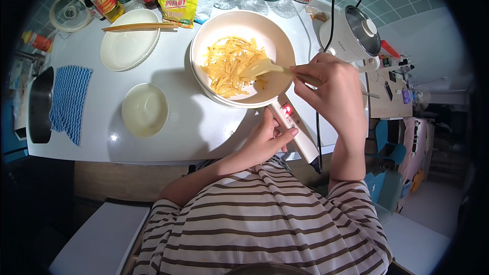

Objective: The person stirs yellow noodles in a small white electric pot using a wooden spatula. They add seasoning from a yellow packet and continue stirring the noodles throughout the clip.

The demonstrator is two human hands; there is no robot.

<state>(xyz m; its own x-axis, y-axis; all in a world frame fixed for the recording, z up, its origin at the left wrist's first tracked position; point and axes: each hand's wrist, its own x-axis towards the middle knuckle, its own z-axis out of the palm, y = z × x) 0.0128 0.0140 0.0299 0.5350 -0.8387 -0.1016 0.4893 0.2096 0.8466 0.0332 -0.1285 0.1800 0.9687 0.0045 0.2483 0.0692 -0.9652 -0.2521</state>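
Note:
A cream electric frying pan (280,42) stands on the white worktop, holding pale yellow strips of food, apparently shredded potato (229,63). My right hand (330,84) grips a beige spatula (261,68) whose blade rests against the right side of the strips. My left hand (269,133) is around the pan's handle (300,137), thumb on top near the control buttons and fingers partly hidden beneath. A red light glows on the handle, and a black power cord is plugged into its end.
Left of the pan are a cream bowl (145,110) and an oval white dish (130,46) with wooden chopsticks (139,26) across it. A blue striped cloth (70,101) lies by the sink (40,107). Bottles, jars and a yellow seasoning packet (178,3) line the back; an electric pot (349,34) stands right.

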